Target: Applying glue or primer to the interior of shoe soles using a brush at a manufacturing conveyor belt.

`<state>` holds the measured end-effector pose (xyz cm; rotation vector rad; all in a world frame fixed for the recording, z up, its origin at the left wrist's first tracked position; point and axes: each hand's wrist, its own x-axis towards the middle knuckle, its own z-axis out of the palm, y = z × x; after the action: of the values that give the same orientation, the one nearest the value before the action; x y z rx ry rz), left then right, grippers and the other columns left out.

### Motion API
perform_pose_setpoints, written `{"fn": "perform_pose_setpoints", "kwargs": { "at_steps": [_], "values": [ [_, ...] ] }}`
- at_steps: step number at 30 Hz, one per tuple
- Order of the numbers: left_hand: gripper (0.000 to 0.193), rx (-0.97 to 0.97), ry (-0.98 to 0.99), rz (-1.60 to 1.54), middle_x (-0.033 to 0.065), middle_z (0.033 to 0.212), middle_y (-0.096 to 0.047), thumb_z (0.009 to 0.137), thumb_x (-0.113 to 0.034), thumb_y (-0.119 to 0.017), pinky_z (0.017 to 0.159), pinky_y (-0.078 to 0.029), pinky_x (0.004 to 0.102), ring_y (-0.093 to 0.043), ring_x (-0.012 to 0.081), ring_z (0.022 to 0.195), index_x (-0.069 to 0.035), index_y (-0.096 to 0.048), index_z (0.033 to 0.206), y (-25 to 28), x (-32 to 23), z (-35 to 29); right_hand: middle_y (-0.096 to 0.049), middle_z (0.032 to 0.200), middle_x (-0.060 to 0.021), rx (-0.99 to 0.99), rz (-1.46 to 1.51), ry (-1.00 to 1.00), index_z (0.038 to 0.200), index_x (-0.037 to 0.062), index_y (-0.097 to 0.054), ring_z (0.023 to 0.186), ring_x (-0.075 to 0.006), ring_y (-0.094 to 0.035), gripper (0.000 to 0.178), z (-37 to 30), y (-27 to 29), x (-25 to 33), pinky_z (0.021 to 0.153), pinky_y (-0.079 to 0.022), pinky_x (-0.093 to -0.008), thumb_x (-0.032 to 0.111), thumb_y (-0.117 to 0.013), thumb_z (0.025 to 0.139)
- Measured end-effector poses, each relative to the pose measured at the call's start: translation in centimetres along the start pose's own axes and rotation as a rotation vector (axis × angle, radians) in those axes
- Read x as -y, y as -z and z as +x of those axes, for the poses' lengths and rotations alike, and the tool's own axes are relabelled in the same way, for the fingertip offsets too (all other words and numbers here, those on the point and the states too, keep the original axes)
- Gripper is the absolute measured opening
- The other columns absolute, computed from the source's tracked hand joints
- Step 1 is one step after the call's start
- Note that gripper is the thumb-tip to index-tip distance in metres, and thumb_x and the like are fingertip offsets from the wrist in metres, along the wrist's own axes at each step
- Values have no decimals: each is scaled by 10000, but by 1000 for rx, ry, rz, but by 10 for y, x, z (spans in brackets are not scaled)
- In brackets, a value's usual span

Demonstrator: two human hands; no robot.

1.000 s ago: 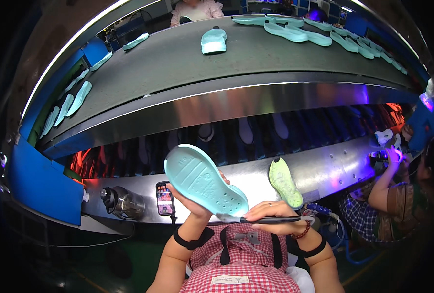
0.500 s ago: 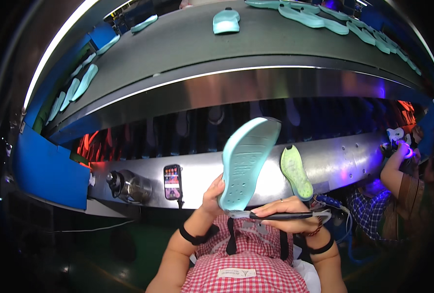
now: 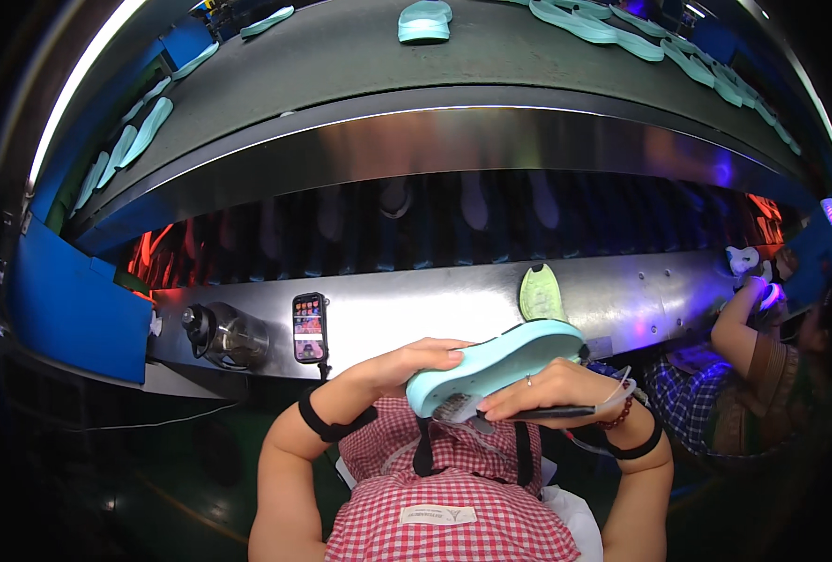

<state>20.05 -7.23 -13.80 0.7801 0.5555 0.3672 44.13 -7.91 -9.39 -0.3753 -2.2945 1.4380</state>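
Note:
My left hand [image 3: 420, 363] grips a light-blue shoe sole [image 3: 491, 363] by its near left end, thumb along the rim. The sole is tilted, its hollow side facing me. My right hand [image 3: 555, 389] holds a slim black-handled brush [image 3: 558, 412] with a pale tube at its rear. Its tip reaches into the sole's near left end, where the bristles look whitish and blurred. Just beyond the sole, a lime-green sole-shaped piece [image 3: 541, 290] lies on the metal ledge [image 3: 416, 314], its near part hidden behind the sole.
On the ledge to the left are a phone [image 3: 310, 328] and a dark-lidded clear bottle [image 3: 231, 335]. A dark conveyor belt [image 3: 332, 61] carries several light-blue soles beyond. Hanging dark strips [image 3: 369, 234] line the opening under it. Another person's arm [image 3: 742, 314] works at the right.
The sole has tipped from upright to lying slantwise, lower and nearer my body. My left hand has shifted onto its upper rim. The brush tip has moved into the hollow side.

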Motion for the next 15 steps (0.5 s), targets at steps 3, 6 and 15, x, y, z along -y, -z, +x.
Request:
{"fn": "perform_pose_setpoints", "kwargs": {
  "at_steps": [3, 6, 15],
  "values": [
    [649, -39, 71, 108, 256, 1158, -484, 782, -361, -481, 849, -456, 358, -540, 304, 1014, 69, -364, 1254, 5, 6, -10, -622, 1005, -117, 97, -182, 16, 959, 45, -628, 926, -241, -609, 257, -4, 4, 14, 789, -500, -302, -17, -631, 709],
    [633, -66, -3, -86, 233, 1180, -471, 831, -410, -446, 827, -473, 390, -524, 295, 1034, 46, -359, 1260, 2, 0, -17, -634, 972, -110, -269, -59, 28, 918, 66, -646, 868, -229, -632, 249, -9, -6, -2, 748, -514, -283, -9, -667, 682],
    [460, -507, -174, -12, 138, 1100, -547, 802, -306, -434, 923, -320, 253, -494, 197, 1021, 35, -527, 1096, -44, -21, -55, -640, 934, -137, -536, -153, 39, 870, 47, -649, 788, -208, -651, 237, -24, -24, -6, 683, -526, -259, -28, -686, 649]
  ]
}}
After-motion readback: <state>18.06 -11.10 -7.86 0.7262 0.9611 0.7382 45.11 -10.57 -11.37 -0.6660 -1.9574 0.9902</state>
